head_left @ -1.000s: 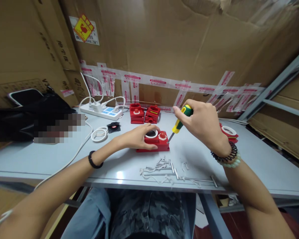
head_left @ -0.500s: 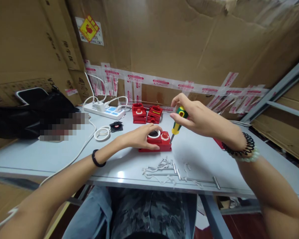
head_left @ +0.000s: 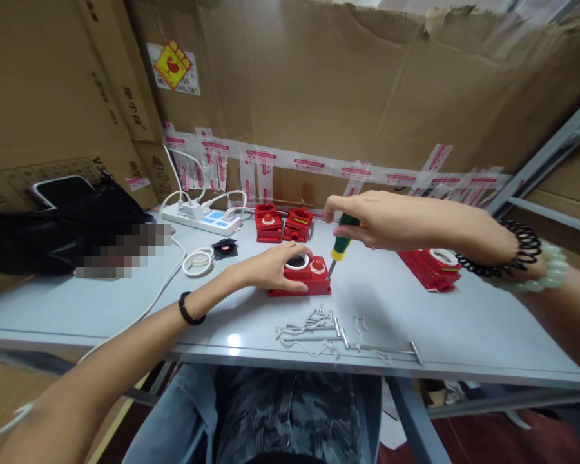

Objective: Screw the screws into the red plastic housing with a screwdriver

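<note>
My left hand is closed round the left part of a red housing that lies on the table. The housing has a white ring around a dark round opening and a red button beside it. My right hand grips the green and yellow handle of a screwdriver from above. Its shaft slants down, with the tip at the housing's right end; a screw under the tip is too small to make out. Nearer the table's front edge are several loose screws and metal T-shaped rods with white strings.
Two red housings stand at the back, and another red unit lies under my right forearm. A power strip, white rings, a small black part and a black bag are on the left. Cardboard walls the back.
My right wrist and forearm have swung up and to the right, the hand turning over the screwdriver handle. The red unit at the right shows more now. My left hand stays on the housing.
</note>
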A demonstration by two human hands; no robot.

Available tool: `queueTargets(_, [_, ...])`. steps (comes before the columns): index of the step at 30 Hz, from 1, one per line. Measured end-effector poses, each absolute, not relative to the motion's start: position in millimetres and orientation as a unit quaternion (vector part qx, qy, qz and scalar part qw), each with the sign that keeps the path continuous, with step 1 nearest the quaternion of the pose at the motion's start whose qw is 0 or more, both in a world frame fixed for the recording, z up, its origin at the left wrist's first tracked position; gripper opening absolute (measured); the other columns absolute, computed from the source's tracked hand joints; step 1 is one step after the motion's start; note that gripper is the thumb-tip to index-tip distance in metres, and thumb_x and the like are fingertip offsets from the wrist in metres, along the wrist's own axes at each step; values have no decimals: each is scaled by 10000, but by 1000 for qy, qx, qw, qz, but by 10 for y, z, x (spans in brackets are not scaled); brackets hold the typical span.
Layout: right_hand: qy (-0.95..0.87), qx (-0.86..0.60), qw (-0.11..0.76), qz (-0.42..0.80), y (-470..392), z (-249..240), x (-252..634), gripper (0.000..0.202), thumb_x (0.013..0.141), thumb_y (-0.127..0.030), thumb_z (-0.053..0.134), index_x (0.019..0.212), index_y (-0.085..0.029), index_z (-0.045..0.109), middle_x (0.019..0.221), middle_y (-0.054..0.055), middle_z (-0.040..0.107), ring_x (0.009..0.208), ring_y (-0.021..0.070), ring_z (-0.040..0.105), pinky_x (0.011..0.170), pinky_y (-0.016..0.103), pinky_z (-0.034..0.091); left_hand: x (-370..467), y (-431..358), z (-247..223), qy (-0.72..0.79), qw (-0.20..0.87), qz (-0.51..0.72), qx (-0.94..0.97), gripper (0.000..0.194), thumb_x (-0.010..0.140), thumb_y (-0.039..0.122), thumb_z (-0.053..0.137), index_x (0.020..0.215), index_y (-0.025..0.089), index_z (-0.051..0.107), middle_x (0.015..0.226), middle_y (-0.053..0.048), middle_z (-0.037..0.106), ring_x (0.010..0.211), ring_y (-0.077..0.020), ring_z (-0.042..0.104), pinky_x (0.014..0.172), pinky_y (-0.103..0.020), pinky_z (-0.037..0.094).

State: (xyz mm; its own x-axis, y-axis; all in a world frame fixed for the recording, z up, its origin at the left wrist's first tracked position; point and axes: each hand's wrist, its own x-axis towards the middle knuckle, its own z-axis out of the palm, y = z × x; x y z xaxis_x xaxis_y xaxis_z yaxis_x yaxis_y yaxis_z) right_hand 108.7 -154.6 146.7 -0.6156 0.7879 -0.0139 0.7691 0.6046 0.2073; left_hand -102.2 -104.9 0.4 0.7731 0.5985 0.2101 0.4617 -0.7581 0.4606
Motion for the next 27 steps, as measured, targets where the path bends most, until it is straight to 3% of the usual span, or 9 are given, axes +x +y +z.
queueTargets(5, [913, 403, 49, 50, -1614, 1505, 1165, 271, 869, -296, 447, 1134, -256, 490, 1122, 70, 611, 962, 227, 585, 749, 343, 440, -1024, -1034, -14, 291, 196, 174, 920, 561, 733, 472, 694, 1202, 239, 494, 1195, -76, 547, 1078, -253, 532, 918, -377, 432])
queueTargets(8, [923, 381, 38, 30, -1632, 1528, 1164, 287, 848, -239, 444, 1128, -266, 498, 1166, 67, 595, 1037, 235, 566, 811, 363, 442, -1027, -1031, -14, 284, 194, 179, 922, 554, 733, 460, 696, 1199, 240, 494, 1198, -74, 549, 1082, -251, 533, 921, -372, 431])
queueTargets(12, [922, 383, 49, 34, -1605, 1562, 1151, 289, 818, -258, 491, 1105, -265, 518, 1098, 61, 622, 937, 222, 590, 749, 344, 448, -1025, -1038, 0, 288, 194, 176, 921, 560, 727, 457, 702, 1196, 237, 489, 1195, -77, 550, 1082, -250, 533, 921, -372, 431])
queueTargets(15, [901, 425, 58, 56, -1568, 1527, 1135, 292, 838, -414, 499, 1068, -244, 553, 949, 60, 653, 783, 202, 597, 641, 315, 427, -1023, -1046, 9, 288, 198, 177, 920, 550, 726, 447, 703, 1186, 233, 493, 1181, -76, 558, 1076, -248, 536, 918, -369, 430])
queueTargets(20, [827, 538, 45, 155, -1519, 1389, 1068, 572, 876, -644, 298, 889, -172, 620, 741, 95, 644, 638, 202, 572, 554, 308, 355, -1024, -1057, 20, 284, 198, 178, 921, 532, 734, 448, 694, 1179, 231, 499, 1180, -78, 559, 1072, -252, 537, 903, -368, 432])
queueTargets(23, [809, 562, 33, 172, -1502, 1370, 1055, 523, 887, -598, 328, 836, -171, 625, 747, 101, 652, 632, 199, 572, 554, 308, 342, -1026, -1054, 20, 287, 200, 177, 920, 536, 735, 454, 693, 1177, 222, 500, 1178, -82, 560, 1067, -252, 540, 899, -366, 434])
queueTargets(27, [872, 481, 21, 87, -1522, 1434, 1097, 310, 873, -459, 444, 1026, -219, 568, 859, 57, 678, 696, 188, 588, 597, 299, 377, -1032, -1043, 14, 284, 197, 179, 921, 546, 736, 463, 690, 1187, 224, 495, 1182, -82, 557, 1067, -252, 540, 901, -370, 435])
